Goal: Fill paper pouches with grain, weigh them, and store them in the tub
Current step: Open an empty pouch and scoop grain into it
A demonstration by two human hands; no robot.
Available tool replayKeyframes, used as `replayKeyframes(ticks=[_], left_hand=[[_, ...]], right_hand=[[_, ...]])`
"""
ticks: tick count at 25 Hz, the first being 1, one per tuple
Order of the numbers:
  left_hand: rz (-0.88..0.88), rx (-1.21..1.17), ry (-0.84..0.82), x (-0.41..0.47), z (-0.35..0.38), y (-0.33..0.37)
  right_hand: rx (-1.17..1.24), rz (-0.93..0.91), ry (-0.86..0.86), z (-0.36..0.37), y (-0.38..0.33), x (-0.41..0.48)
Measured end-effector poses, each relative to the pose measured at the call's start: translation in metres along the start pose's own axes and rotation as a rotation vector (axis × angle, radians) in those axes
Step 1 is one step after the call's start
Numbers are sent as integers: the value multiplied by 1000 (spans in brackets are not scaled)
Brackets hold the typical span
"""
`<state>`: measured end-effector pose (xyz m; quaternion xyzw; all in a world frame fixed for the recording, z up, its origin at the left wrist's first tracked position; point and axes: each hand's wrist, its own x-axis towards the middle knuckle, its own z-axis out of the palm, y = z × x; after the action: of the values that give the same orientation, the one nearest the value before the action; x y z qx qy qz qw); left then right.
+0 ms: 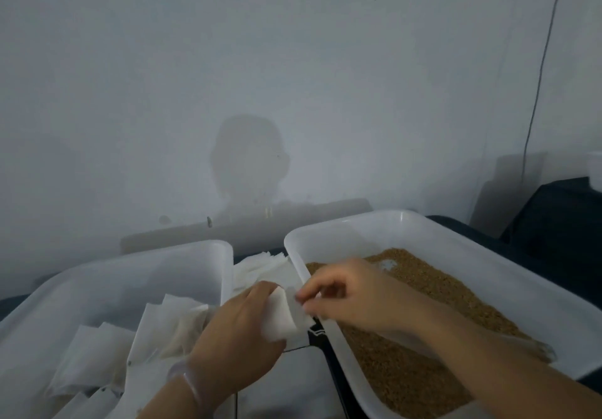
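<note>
A white paper pouch (280, 316) is held between both hands in the gap between two tubs. My left hand (234, 343), in a thin clear glove, grips its lower body. My right hand (351, 298) pinches its upper edge with thumb and fingers. On the right, a white tub (456, 255) holds brown grain (423, 337). The white tub on the left (182, 252) holds several filled paper pouches (130, 347). A stack of flat paper pouches (264, 268) lies behind the hands. The scale below my hands is mostly hidden; only a dark edge (314, 337) shows.
A pale wall rises right behind the tubs, with a board (247, 223) leaning along its base. A dark object (560, 216) with a white container (594, 171) on it stands at the far right. A thin cable (540, 73) hangs down the wall.
</note>
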<state>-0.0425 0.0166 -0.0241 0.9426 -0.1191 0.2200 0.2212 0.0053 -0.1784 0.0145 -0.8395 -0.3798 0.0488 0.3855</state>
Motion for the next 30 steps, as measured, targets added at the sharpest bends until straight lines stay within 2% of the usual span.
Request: replayKeyframes(ticks=[2, 3, 5, 7, 8, 12, 16, 21, 25, 30], left_hand=[[-87, -98, 64, 2, -4, -1], [-117, -133, 94, 3, -4, -2], [-131, -133, 109, 3, -5, -2], [-119, -175, 104, 0, -2, 1], [-109, -194, 101, 0, -1, 2], [-111, -184, 72, 0, -1, 5], [-110, -192, 84, -1, -1, 3], [-78, -187, 76, 0, 1, 1], [-53, -187, 76, 0, 2, 1], [-75, -179, 72, 0, 1, 1]], right_hand=[[-119, 116, 81, -42, 16, -12], [-262, 226, 51, -62, 29, -22], [-546, 545, -181, -86, 60, -49], [-628, 717, -389, -88, 92, -78], [-614, 713, -390, -85, 104, -89], [-582, 682, -208, -83, 128, -92], [-639, 662, -166, -87, 134, -70], [-891, 597, 16, -90, 139, -59], [-720, 563, -83, -83, 138, -58], [-562, 453, -299, -74, 124, -68]])
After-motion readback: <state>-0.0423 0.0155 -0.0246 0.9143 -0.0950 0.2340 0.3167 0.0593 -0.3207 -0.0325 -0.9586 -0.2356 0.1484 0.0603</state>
